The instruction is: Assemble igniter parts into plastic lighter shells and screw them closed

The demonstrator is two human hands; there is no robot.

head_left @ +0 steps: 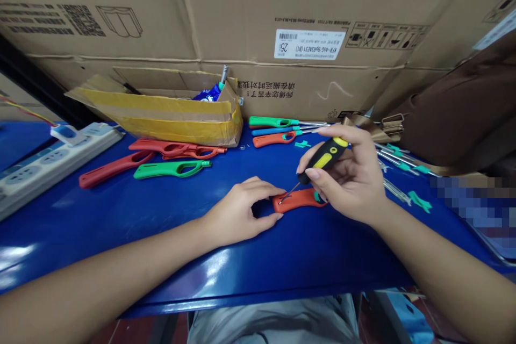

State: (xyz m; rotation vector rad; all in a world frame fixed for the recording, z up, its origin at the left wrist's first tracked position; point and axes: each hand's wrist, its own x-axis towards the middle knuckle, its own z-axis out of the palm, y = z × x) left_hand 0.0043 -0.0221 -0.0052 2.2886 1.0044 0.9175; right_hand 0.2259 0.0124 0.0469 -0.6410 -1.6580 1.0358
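Observation:
An orange lighter handle (pixel 298 200) lies on the blue table (pixel 161 226) in front of me. My left hand (pixel 242 212) is closed in a pinch on the handle's left end, thumb and forefinger holding it down. My right hand (pixel 350 177) grips a black-and-yellow screwdriver (pixel 322 158), tilted down to the left, with its metal tip touching the handle near the left end. The fingers of my right hand hide the handle's right end.
Red and green handle shells (pixel 161 164) lie at left beside a taped cardboard box (pixel 169 115). A white power strip (pixel 48 161) sits far left. Assembled lighters (pixel 278 129) and metal tubes with green tips (pixel 399 172) lie behind and right. Large cartons (pixel 258 21) wall the back.

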